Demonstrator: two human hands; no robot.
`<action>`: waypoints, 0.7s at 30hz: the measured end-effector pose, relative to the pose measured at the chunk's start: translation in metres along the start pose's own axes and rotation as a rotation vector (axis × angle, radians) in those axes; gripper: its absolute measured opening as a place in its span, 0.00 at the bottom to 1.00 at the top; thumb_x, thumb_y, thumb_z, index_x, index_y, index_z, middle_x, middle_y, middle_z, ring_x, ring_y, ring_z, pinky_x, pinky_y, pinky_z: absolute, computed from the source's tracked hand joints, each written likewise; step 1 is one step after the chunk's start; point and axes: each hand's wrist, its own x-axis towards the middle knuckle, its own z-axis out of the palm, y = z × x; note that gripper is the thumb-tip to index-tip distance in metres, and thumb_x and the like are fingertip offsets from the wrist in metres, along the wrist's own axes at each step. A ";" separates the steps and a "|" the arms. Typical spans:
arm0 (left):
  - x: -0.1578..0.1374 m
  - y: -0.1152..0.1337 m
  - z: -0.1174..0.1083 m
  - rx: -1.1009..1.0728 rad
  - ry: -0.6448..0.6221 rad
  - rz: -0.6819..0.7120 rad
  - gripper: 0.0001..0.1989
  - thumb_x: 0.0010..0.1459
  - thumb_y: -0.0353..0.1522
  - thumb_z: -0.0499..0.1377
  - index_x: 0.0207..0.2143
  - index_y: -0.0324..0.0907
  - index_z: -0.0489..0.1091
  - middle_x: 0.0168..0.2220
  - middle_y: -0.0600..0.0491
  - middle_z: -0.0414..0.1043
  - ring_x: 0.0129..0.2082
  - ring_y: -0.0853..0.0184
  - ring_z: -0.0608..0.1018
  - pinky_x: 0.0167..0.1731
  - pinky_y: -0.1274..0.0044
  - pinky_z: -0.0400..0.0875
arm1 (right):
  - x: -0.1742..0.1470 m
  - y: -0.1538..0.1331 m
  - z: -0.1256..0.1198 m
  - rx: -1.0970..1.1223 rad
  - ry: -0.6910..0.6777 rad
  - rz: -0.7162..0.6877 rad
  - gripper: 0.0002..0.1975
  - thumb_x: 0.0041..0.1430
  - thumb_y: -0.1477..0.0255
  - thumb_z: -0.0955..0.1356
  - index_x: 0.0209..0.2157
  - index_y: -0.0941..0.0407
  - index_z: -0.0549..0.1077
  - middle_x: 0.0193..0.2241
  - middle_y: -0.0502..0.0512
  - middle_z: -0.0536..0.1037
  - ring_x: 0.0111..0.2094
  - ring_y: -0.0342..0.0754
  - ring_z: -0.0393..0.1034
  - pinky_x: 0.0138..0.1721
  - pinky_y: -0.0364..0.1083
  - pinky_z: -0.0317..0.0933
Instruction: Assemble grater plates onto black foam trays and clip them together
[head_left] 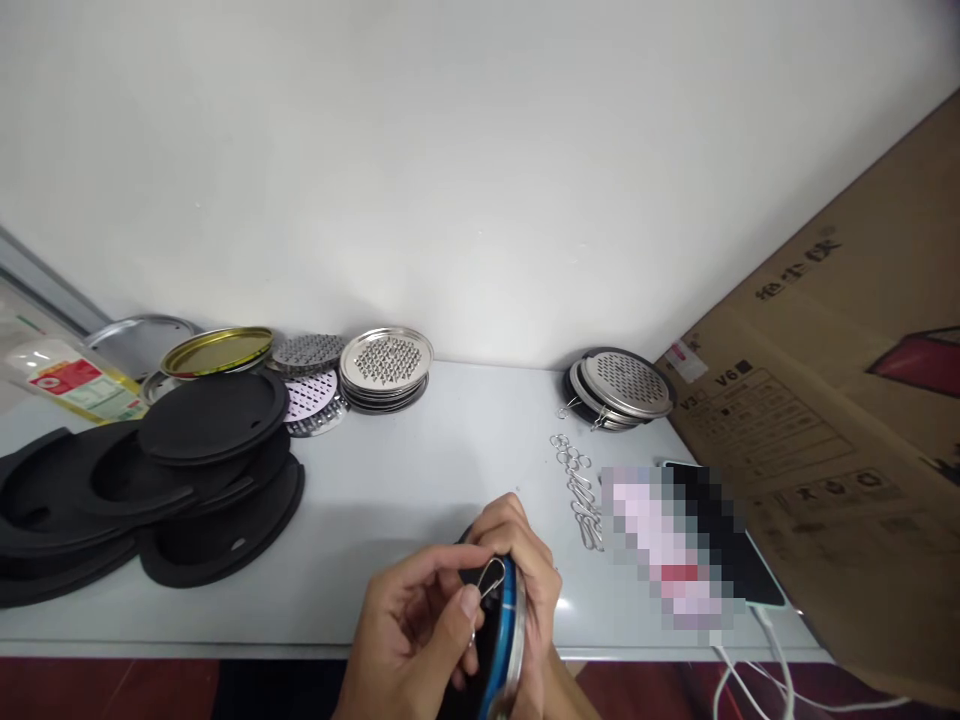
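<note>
At the table's front edge, my right hand wraps round the far side of a stack of round discs held on edge. A black face, a blue rim and a silvery metal rim show in this stack. My left hand pinches a bent wire clip between thumb and forefinger, its loop up against the discs' edge. My palms hide the lower part of the stack. Loose wire clips lie to the right on the table. Behind them sits a pile of round metal graters and black discs with clips hanging from it.
Black round discs are heaped at the left. Along the wall stand round grater plates, a gold lid and a plastic packet. A large cardboard box leans at right, beside a dark phone and white cables.
</note>
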 end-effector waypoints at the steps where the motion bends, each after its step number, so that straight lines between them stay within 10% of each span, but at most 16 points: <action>1: 0.000 0.001 0.000 0.003 -0.012 -0.009 0.22 0.52 0.48 0.68 0.39 0.39 0.80 0.19 0.59 0.64 0.17 0.76 0.68 0.19 0.84 0.65 | 0.001 -0.001 0.000 -0.006 0.012 -0.018 0.25 0.57 0.45 0.69 0.24 0.53 0.65 0.21 0.47 0.62 0.25 0.47 0.56 0.29 0.48 0.50; 7: -0.003 -0.001 -0.003 0.072 0.006 0.035 0.18 0.54 0.46 0.67 0.37 0.40 0.80 0.23 0.55 0.69 0.20 0.75 0.70 0.20 0.84 0.66 | 0.002 0.003 0.000 0.053 0.068 -0.102 0.36 0.49 0.31 0.57 0.28 0.52 0.63 0.22 0.45 0.57 0.22 0.44 0.50 0.24 0.46 0.47; 21: -0.009 -0.014 -0.015 0.260 0.058 0.360 0.08 0.59 0.37 0.65 0.40 0.49 0.82 0.34 0.52 0.78 0.30 0.68 0.80 0.29 0.82 0.75 | -0.001 -0.017 -0.012 -0.269 -0.048 -0.210 0.22 0.63 0.51 0.58 0.27 0.53 0.66 0.21 0.48 0.58 0.21 0.46 0.55 0.25 0.48 0.50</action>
